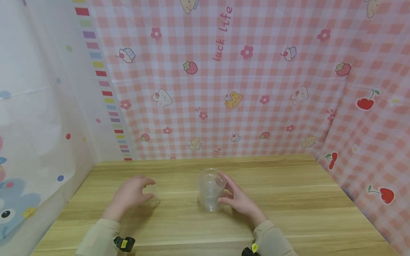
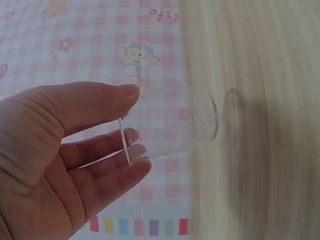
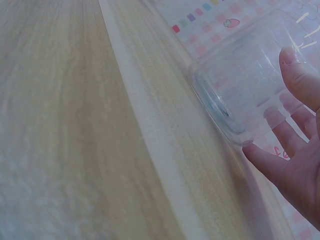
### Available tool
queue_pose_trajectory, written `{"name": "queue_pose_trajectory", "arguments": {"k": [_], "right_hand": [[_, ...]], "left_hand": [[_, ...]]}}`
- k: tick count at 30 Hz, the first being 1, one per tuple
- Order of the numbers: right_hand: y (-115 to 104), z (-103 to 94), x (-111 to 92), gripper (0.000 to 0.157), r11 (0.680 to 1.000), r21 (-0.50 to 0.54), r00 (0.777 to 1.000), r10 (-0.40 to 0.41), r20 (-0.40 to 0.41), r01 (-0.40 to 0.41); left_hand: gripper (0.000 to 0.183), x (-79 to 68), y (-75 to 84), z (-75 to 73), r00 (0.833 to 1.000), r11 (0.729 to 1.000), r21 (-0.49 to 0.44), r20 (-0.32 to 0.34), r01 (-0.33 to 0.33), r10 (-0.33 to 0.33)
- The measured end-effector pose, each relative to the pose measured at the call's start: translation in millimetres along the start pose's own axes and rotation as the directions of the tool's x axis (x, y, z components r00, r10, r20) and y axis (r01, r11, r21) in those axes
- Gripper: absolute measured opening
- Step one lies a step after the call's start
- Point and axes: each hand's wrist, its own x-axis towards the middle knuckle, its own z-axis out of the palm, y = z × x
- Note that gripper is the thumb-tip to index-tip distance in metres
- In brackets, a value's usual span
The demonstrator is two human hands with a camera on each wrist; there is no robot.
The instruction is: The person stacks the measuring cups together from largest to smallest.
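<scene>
My left hand [image 1: 132,195] pinches a small clear cup [image 2: 172,125] by its rim, thumb on one side and fingers on the other. In the left wrist view the cup's base hangs close over the table, its shadow falling beside it. A larger clear plastic cup [image 1: 209,193] stands upright near the middle of the table. My right hand [image 1: 238,199] holds this larger cup from its right side, the thumb on the near wall and fingers spread round the far wall. Rings show through its wall in the head view. In the right wrist view, one fingertip lies right at its base.
The wood-grain table [image 1: 179,227] runs back to a pink checked cloth [image 1: 205,89] hanging behind it. A white cloth [image 1: 38,89] hangs along the left, and a checked cloth with cherries [image 1: 378,142] along the right.
</scene>
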Motion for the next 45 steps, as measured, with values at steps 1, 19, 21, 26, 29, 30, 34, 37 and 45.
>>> {"name": "queue_pose_trajectory", "arguments": {"k": [1,19,21,26,29,30,34,37,45], "right_hand": [[0,0.0,0,0.087,1.0,0.0,1.0,0.001,0.0,-0.001],[-2,-0.5,1,0.087,0.999,-0.022,0.999,0.036,-0.004,-0.036],[-2,-0.3,1,0.087,0.999,-0.018,0.999,0.032,-0.003,-0.032],[-2,-0.3,1,0.087,0.999,-0.019,0.999,0.041,-0.002,-0.041],[-2,-0.5,1,0.087,0.999,-0.023,0.999,0.049,-0.003,-0.049],[-2,-0.6,1,0.087,0.999,-0.023,0.999,0.049,-0.002,-0.049],[-1,-0.5,0,0.087,0.999,-0.021,0.999,0.044,-0.001,-0.044],[-1,-0.4,0,0.087,0.999,-0.019,0.999,0.038,-0.001,-0.038],[-2,-0.1,-1,0.087,1.0,-0.004,1.0,0.027,-0.002,-0.027]], "left_hand": [[0.035,0.4,1.2,-0.2,1.0,1.0,-0.002,-0.001,-0.003,0.003],[0.036,10.7,27.4,-6.3,0.999,0.998,-0.029,-0.022,-0.047,0.047],[0.036,11.7,30.0,-7.2,0.998,0.998,-0.029,-0.028,-0.06,0.059],[0.035,14.0,37.0,-10.2,0.994,0.994,-0.034,-0.042,-0.103,0.101],[0.034,15.5,41.3,-12.1,0.992,0.992,-0.04,-0.046,-0.118,0.116],[0.034,16.1,42.2,-12.3,0.992,0.992,-0.041,-0.047,-0.121,0.119],[0.034,18.7,47.4,-14.3,0.991,0.992,-0.036,-0.047,-0.123,0.121],[0.034,21.4,51.0,-15.1,0.992,0.992,-0.035,-0.043,-0.121,0.119],[0.035,28.0,60.0,-18.2,0.991,0.989,-0.078,-0.046,-0.125,0.122]]}}
